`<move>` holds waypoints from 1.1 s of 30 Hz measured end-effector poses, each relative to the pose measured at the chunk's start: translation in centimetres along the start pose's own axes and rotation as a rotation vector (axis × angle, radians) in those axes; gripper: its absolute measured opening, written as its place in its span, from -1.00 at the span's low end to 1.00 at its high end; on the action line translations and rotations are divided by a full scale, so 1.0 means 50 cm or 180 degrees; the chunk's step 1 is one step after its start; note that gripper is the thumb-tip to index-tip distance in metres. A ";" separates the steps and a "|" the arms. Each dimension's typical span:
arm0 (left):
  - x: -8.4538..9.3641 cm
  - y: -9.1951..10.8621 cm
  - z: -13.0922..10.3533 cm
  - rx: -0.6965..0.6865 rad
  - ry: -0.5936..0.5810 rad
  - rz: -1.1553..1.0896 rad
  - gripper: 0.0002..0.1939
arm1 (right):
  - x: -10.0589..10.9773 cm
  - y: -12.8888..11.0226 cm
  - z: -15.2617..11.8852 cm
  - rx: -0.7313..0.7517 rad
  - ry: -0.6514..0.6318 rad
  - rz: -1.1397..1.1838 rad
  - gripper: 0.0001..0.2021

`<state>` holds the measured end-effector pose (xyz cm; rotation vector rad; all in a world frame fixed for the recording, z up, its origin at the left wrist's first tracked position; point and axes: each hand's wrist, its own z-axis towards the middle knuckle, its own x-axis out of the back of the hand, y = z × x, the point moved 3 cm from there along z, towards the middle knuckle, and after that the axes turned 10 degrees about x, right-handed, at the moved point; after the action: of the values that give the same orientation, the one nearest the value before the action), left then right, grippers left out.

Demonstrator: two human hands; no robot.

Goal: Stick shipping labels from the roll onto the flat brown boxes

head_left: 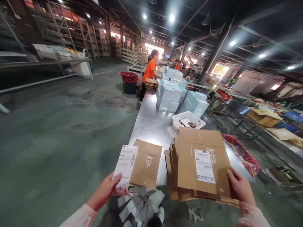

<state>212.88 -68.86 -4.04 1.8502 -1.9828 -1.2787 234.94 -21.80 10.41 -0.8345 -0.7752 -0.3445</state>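
My left hand [114, 183] is closed on a white printed shipping label [125, 160], thumb on top, perhaps with more sheets under it. The label overlaps the left side of a small flattened cardboard box [147, 164] at the near table edge. On the right, my right hand [240, 186] grips the right edge of a larger flattened cardboard box [189, 157], its thumb on the front and its other fingers hidden behind. That box bears a white label [204, 166] and leans on a stack of similar flat boxes [174, 170].
The metal table [148, 116] carries a white basket [188, 119] with small items and several pale blue boxes [170, 93]. A person in orange [149, 71] stands at its far left, near a red-lined bin [129, 83]. Paper strips [142, 203] hang below the near edge.
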 end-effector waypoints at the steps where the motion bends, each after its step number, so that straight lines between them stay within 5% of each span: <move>1: -0.006 -0.004 -0.011 0.0003 0.0024 0.0022 -0.33 | 0.011 -0.004 0.004 -0.0074 0.0020 -0.0046 -0.47; 4: -0.038 -0.030 -0.031 -0.0004 -0.0047 0.0183 -0.30 | -0.064 -0.097 -0.081 0.0193 -0.0169 0.0319 -0.38; 7: -0.077 -0.063 -0.036 -0.0108 -0.0311 0.0605 -0.33 | -0.240 -0.245 -0.268 0.0192 -0.2186 0.2091 -0.26; 8: -0.087 -0.070 -0.035 -0.0176 -0.0428 0.0781 -0.36 | -0.286 -0.288 -0.329 0.0146 -0.2551 0.2582 -0.23; 12: -0.087 -0.066 -0.021 -0.0570 -0.0376 0.0792 -0.45 | -0.384 -0.369 -0.472 -0.0257 -0.3056 0.3241 -0.47; 15: -0.061 -0.057 0.003 -0.0615 0.0090 0.0305 -0.42 | -0.408 -0.386 -0.469 -0.0126 -0.3329 0.3244 -0.50; 18: -0.047 -0.067 0.032 -0.0551 0.0161 0.0203 -0.43 | -0.429 -0.403 -0.417 0.0063 -0.3208 0.3163 -0.45; 24: -0.028 -0.103 0.079 -0.0527 0.0397 0.0308 -0.45 | -0.483 -0.418 -0.382 0.0158 -0.3653 0.2705 -0.48; 29: -0.007 -0.124 0.105 -0.0405 0.0187 0.0577 -0.44 | -0.526 -0.411 -0.402 0.0249 -0.4609 0.2544 -0.48; 33: 0.017 -0.125 0.119 -0.0549 0.0482 0.0848 -0.47 | -0.551 -0.412 -0.410 0.0576 -0.4092 0.2357 -0.50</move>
<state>213.69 -66.02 -12.21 1.4984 -1.8965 -1.1550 214.49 -51.23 -7.50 -1.0682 -1.5434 1.0235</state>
